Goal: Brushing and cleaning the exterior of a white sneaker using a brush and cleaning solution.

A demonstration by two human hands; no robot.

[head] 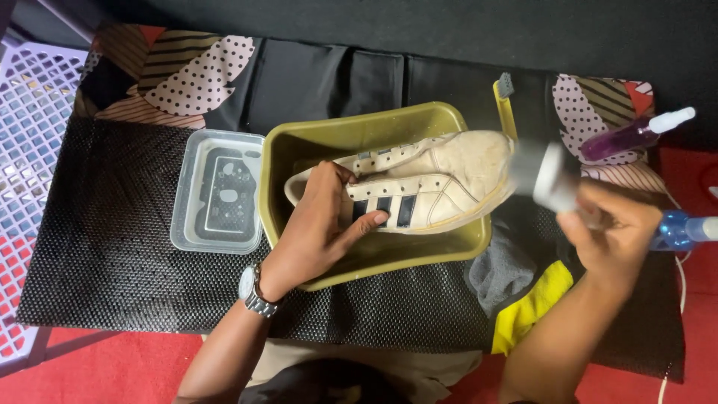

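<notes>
A dirty white sneaker [449, 176] with dark side stripes lies across an olive-green plastic basin [329, 138], its toe over the right rim. My left hand [318, 224], a watch on the wrist, grips the shoe's heel and side. My right hand [613, 232] holds a blue spray bottle [677, 228] with a white head [553, 179], blurred, pointed at the toe. A faint haze of spray hangs between nozzle and toe.
A clear plastic tub [217, 191] holding water stands left of the basin on a black mesh mat [105, 239]. A yellow-handled brush [505, 101] leans behind the basin. Grey and yellow cloths [516, 288] lie lower right. A purple spray bottle [636, 135] lies far right, a lilac lattice basket [26, 150] far left.
</notes>
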